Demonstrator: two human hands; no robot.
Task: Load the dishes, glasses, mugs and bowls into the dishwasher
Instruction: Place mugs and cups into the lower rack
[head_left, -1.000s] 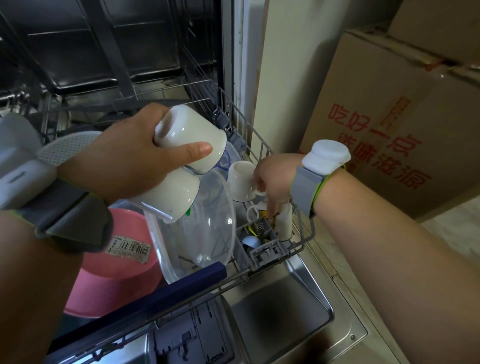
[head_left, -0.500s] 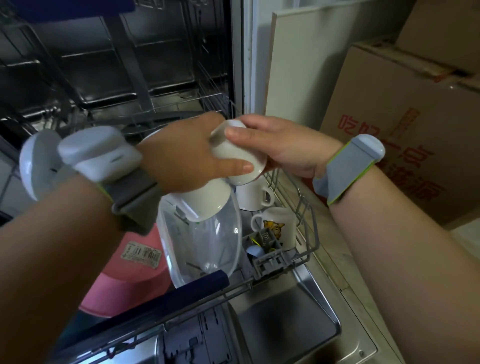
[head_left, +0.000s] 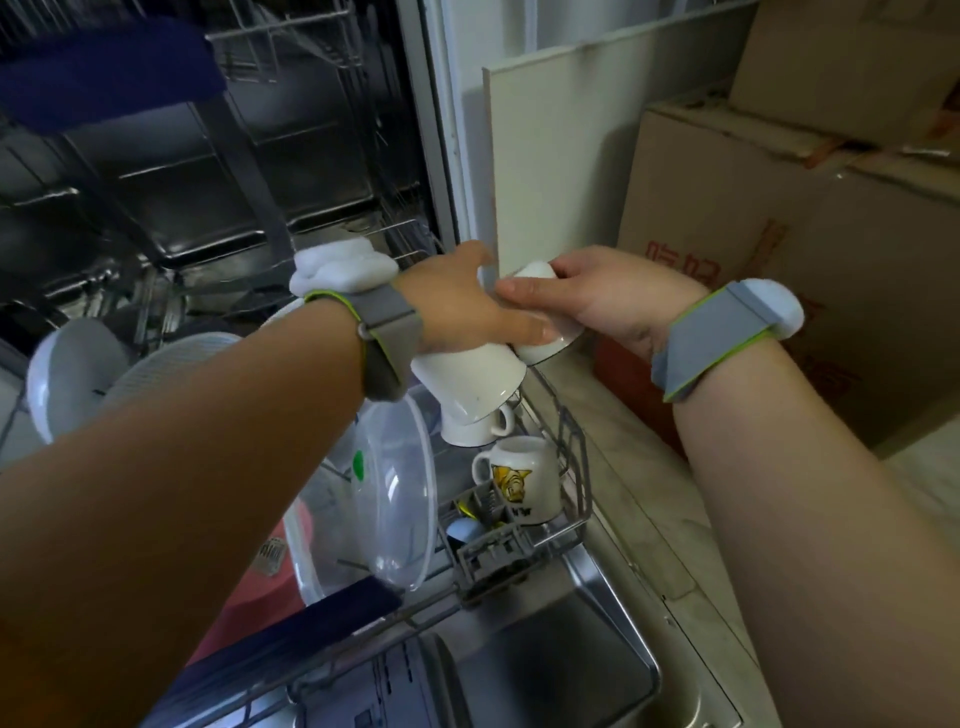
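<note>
While both hands meet above the right edge of the lower rack, I see two white cups between them. My left hand is closed around a large white cup, which hangs mouth down and tilted over the rack. My right hand grips a smaller white cup from above, fingers curled over its base, and its thumb lies across the left hand; the two cups touch each other. Directly under the large cup, inside the rack, another white mug stands upside down, partly hidden by it. Just in front of that one stands a mug with a tiger picture, also upside down, and beside it the grey cutlery basket holds some small items that I cannot identify. To the left of the basket a clear plastic lid leans upright, and my left forearm covers most of what is behind it; a pink bowl and white plates show only in parts. To the right of the rack, outside the dishwasher, a pale board and cardboard boxes stand on the floor.
</note>
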